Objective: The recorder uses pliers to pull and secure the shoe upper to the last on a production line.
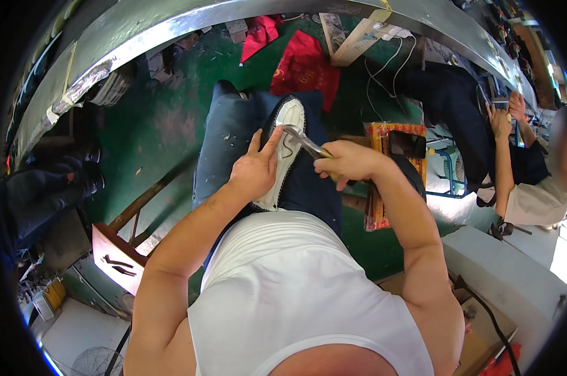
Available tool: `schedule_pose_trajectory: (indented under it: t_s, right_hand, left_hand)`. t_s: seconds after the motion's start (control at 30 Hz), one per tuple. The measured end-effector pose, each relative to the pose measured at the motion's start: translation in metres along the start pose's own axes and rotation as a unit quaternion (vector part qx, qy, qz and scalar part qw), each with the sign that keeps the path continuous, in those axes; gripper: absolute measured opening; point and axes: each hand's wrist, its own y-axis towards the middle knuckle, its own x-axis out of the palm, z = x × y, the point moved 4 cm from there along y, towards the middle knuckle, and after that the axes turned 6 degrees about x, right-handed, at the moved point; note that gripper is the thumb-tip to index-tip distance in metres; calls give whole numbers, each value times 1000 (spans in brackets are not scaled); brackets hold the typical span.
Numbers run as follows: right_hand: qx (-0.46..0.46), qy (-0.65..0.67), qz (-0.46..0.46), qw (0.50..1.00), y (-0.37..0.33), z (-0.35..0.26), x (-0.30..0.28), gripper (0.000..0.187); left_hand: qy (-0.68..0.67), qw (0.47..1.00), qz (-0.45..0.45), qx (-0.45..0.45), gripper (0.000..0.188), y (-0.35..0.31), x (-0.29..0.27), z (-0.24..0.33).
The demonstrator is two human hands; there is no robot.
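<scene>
A shoe upper [289, 150], white on its upturned bottom face and edged in black, lies lengthwise across my lap with its toe pointing away from me. My right hand [352, 161] is closed around the handle of curved-head metal pliers [305, 143]. Their tip meets the white face near the toe, and their jaws are too small to read. A dark, curved mark runs along the white face below the tip. My left hand [256, 168] lies along the shoe's left side with fingers spread, its index fingertip right by the pliers' head.
A metal-edged bench [189, 25] curves across the far side. Red cloths [305, 69] lie on the green floor. An orange-patterned box [377, 207] stands right of my knees. Another person [509, 156] works at far right; a wooden stool [117, 250] is at left.
</scene>
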Motion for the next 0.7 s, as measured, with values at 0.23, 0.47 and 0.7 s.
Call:
schedule_pose_trajectory:
  t_s: [0.23, 0.47, 0.7]
  right_hand:
    - [-166, -47, 214, 961, 10, -39, -3, 44]
    - [-183, -153, 238, 942, 18, -35, 5, 49]
    - [-147, 41, 214, 965, -19, -16, 22, 46]
  left_hand:
    - [38, 999, -20, 16, 56, -1, 1, 4]
    - [-93, 989, 119, -5, 74, -11, 28, -15]
    - [-416, 899, -124, -63, 103, -23, 6, -30]
